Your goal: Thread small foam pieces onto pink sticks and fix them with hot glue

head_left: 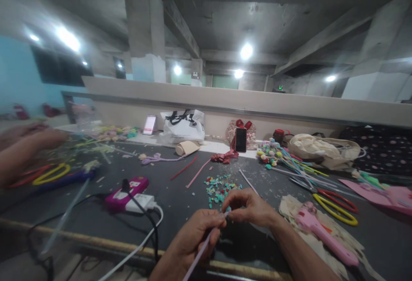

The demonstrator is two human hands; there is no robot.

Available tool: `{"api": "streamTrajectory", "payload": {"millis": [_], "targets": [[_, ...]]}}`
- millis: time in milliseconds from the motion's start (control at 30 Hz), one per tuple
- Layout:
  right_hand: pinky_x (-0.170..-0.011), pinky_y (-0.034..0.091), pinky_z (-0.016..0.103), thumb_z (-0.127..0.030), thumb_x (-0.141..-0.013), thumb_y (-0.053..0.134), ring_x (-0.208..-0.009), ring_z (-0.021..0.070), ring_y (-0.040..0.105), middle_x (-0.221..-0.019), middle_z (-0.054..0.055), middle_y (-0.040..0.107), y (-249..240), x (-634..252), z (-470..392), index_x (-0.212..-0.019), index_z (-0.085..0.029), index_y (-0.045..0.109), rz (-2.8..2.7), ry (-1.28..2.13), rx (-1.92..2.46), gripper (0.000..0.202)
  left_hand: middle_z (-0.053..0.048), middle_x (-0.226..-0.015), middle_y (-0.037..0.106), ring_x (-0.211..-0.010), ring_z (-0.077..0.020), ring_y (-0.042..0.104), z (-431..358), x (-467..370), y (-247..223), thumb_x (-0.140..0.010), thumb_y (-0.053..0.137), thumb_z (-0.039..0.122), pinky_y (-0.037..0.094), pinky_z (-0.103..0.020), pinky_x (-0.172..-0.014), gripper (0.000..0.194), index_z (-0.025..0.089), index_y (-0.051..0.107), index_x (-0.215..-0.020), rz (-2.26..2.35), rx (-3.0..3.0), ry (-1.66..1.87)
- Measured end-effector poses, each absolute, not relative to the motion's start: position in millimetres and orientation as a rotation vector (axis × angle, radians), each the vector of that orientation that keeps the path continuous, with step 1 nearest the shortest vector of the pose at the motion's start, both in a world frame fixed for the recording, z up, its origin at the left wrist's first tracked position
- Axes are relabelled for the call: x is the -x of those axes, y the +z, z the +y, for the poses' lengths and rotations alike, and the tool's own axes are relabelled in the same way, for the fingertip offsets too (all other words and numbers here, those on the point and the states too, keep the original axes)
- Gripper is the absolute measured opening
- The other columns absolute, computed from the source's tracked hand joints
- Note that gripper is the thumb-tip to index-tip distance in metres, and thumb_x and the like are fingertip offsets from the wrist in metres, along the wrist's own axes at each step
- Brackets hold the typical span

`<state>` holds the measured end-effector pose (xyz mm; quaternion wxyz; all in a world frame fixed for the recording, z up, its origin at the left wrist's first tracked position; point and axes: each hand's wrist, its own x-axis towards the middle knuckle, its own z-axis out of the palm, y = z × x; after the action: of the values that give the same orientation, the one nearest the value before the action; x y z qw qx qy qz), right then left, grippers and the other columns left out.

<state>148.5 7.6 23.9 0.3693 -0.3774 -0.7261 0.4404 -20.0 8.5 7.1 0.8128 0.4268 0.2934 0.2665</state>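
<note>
Over the front of the bench [183, 195], the L hand [201, 231] pinched a pale lilac strip [201, 253] near its upper tip, w/ the tail slanting down past the palm. The R hand [249, 208] curled in at that same end, thumb & fingers bunched; couldn't tell if it gripped the strip or a teal bit [228, 209]. Just beyond, scattered crumbs [220, 190] lay loose! That strip looked v. light, prob. soft & bendy: best held close to the tip, gently, to avoid creasing.
</note>
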Motion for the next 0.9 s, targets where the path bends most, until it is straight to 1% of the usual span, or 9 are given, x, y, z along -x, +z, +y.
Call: {"api": "streamTrajectory", "payload": {"millis": [267, 367, 433, 500, 533, 600, 667, 767, 900], "targets": [[-0.044, 0.029, 0.018, -0.029, -0.061, 0.064, -0.049, 0.0056, 0.038, -0.060, -0.003, 0.050, 22, -149, 8, -0.075, -0.015, 0.062, -1.837, 1.161, 0.965, 0.020, 0.008, -0.029, 0.040, -0.021, 0.0002, 0.024, 7, 20, 6, -0.054, 0.061, 0.031, 0.006, -0.014, -0.026, 0.021, 0.014, 0.050, -0.053, 0.643, -0.873, 0.572], [-0.049, 0.034, 0.019, -0.026, -0.056, 0.068, -0.053, 0.0073, 0.044, -0.063, -0.003, 0.054, 22, -149, 8, -0.086, -0.017, 0.062, -1.763, 1.267, 0.949, 0.032, 0.008, -0.029, 0.040, -0.020, 0.0001, 0.024, 11, 20, 3, -0.057, 0.060, 0.031, 0.008, -0.014, -0.025, 0.021, 0.013, 0.050, -0.054, 0.588, -0.893, 0.540], [-0.053, 0.038, 0.021, -0.025, -0.053, 0.070, -0.060, 0.0094, 0.049, -0.073, -0.001, 0.058, 24, -150, 9, -0.096, -0.019, 0.058, -1.680, 1.315, 0.921, 0.044, 0.007, -0.031, 0.044, -0.020, 0.0004, 0.024, 13, 20, 2, -0.059, 0.059, 0.031, 0.009, -0.013, -0.025, 0.020, 0.013, 0.051, -0.058, 0.581, -0.895, 0.575], [-0.052, 0.039, 0.020, -0.027, -0.055, 0.068, -0.062, 0.0101, 0.052, -0.081, 0.001, 0.060, 26, -151, 10, -0.098, -0.020, 0.056, -1.596, 1.275, 0.939, 0.045, 0.006, -0.036, 0.047, -0.022, 0.0009, 0.026, 15, 20, 1, -0.060, 0.059, 0.033, 0.011, -0.012, -0.026, 0.021, 0.014, 0.051, -0.062, 0.615, -0.878, 0.667], [-0.048, 0.038, 0.019, -0.028, -0.058, 0.067, -0.059, 0.0096, 0.052, -0.079, 0.001, 0.061, 27, -151, 11, -0.095, -0.019, 0.057, -1.553, 1.231, 0.970, 0.039, 0.007, -0.035, 0.045, -0.023, 0.0010, 0.026, 16, 21, 2, -0.060, 0.059, 0.034, 0.012, -0.012, -0.026, 0.022, 0.014, 0.051, -0.062, 0.638, -0.870, 0.716], [-0.040, 0.034, 0.016, -0.032, -0.063, 0.062, -0.049, 0.0080, 0.052, -0.068, 0.001, 0.062, 27, -148, 12, -0.083, -0.016, 0.059, -1.485, 1.162, 1.048, 0.026, 0.010, -0.032, 0.037, -0.024, 0.0011, 0.023, 18, 20, 3, -0.059, 0.059, 0.037, 0.011, -0.011, -0.027, 0.024, 0.014, 0.052, -0.063, 0.677, -0.859, 0.809], [-0.034, 0.028, 0.015, -0.035, -0.066, 0.059, -0.042, 0.0067, 0.050, -0.058, 0.000, 0.060, 24, -140, 10, -0.072, -0.013, 0.059, -1.451, 1.174, 1.098, 0.022, 0.012, -0.031, 0.031, -0.026, 0.0013, 0.020, 18, 20, 5, -0.057, 0.061, 0.038, 0.009, -0.011, -0.028, 0.026, 0.014, 0.052, -0.063, 0.704, -0.848, 0.887], [-0.032, 0.025, 0.014, -0.037, -0.068, 0.056, -0.039, 0.0056, 0.048, -0.055, 0.000, 0.059, 16, -122, 4, -0.066, -0.012, 0.057, -1.436, 1.267, 1.100, 0.025, 0.010, -0.037, 0.035, -0.030, 0.0013, 0.023, 19, 17, 5, -0.054, 0.064, 0.036, 0.011, -0.011, -0.029, 0.027, 0.014, 0.053, -0.064, 0.714, -0.823, 0.967], [-0.029, 0.023, 0.013, -0.041, -0.065, 0.057, -0.032, 0.0044, 0.044, -0.046, -0.003, 0.054, 6, -99, -2, -0.062, -0.013, 0.053, -1.372, 1.283, 1.063, 0.028, 0.010, -0.041, 0.036, -0.032, 0.0007, 0.025, 18, 14, 3, -0.054, 0.064, 0.037, 0.014, -0.011, -0.030, 0.027, 0.014, 0.053, -0.062, 0.702, -0.830, 1.018]]}}
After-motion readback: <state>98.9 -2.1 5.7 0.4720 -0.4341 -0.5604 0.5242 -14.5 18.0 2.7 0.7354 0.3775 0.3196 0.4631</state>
